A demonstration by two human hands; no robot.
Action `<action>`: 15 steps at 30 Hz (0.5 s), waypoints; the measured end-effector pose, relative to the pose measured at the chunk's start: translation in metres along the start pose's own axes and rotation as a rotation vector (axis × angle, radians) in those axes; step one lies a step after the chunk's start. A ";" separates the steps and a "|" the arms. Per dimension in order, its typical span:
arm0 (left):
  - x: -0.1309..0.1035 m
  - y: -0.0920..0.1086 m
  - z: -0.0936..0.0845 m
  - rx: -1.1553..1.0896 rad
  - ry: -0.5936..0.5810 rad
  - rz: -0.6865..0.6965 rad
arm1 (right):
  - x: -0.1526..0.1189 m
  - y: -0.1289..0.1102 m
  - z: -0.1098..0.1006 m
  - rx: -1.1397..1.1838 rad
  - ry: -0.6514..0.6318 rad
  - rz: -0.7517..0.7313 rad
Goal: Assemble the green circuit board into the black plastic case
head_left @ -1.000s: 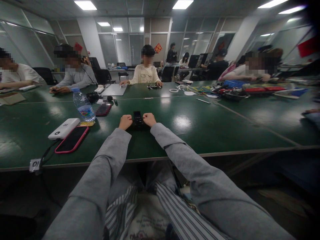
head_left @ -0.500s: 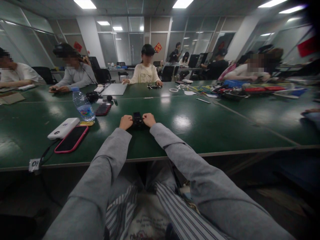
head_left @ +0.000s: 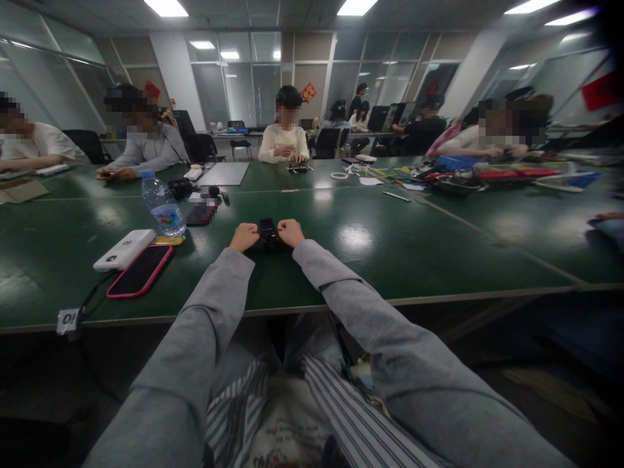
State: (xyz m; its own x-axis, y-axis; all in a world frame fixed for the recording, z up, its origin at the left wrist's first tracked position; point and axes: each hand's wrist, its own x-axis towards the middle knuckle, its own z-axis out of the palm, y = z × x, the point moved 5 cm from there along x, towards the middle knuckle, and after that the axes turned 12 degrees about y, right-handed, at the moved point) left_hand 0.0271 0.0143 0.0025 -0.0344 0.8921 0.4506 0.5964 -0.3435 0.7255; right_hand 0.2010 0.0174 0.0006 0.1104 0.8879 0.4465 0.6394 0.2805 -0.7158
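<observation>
A small black device (head_left: 268, 233) with a dark, screen-like top lies on the green table (head_left: 390, 260) in front of me. My left hand (head_left: 244, 237) is closed at its left side, fingers curled in against the edge. On the opposite side my right hand (head_left: 291, 233) is closed as well, knuckles up and fingertips against the device. The fingertips of both hands are mostly hidden, and the device's exact kind is too dark to make out.
To the left are a water bottle (head_left: 164, 207), a white power bank (head_left: 125, 250) with a cable and a pink-edged phone (head_left: 140, 272). A pen (head_left: 396, 196) and tangled cables (head_left: 404, 175) lie farther right. Co-workers sit around the table; one person (head_left: 284, 133) faces me.
My left hand has shifted very slightly; the right hand and black device stay in place. Across the table, the person opposite has brought both hands together over a small object.
</observation>
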 end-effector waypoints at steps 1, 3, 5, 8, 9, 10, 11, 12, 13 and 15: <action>0.000 0.000 0.000 -0.002 0.003 0.003 | 0.000 -0.001 0.000 0.000 0.003 -0.004; 0.000 0.000 -0.001 0.002 0.017 0.013 | -0.001 -0.003 0.000 -0.001 0.006 -0.013; 0.001 0.001 -0.003 0.006 0.055 0.029 | -0.002 -0.005 -0.001 -0.001 0.010 -0.023; 0.003 0.001 -0.006 0.017 0.116 0.050 | -0.002 -0.006 -0.001 -0.002 0.022 -0.032; 0.003 0.000 -0.005 0.021 0.121 0.054 | -0.002 -0.006 -0.001 -0.003 0.023 -0.033; 0.003 -0.001 -0.005 0.026 0.116 0.053 | -0.002 -0.006 -0.001 -0.003 0.022 -0.032; 0.003 -0.002 -0.004 0.028 0.104 0.048 | -0.002 -0.005 -0.001 -0.003 0.018 -0.032; 0.002 -0.003 -0.002 0.028 0.091 0.040 | -0.002 -0.005 0.000 -0.002 0.013 -0.031; 0.002 -0.004 -0.002 0.023 0.080 0.031 | -0.002 -0.005 0.000 0.000 0.009 -0.032; 0.001 -0.005 -0.001 0.005 0.070 0.018 | -0.002 -0.005 0.000 0.003 0.008 -0.033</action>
State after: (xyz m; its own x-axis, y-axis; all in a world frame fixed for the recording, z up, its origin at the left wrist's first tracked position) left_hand 0.0234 0.0167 0.0000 -0.0795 0.8628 0.4993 0.6017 -0.3578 0.7141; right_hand 0.1977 0.0142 0.0027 0.0955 0.8755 0.4738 0.6405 0.3103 -0.7025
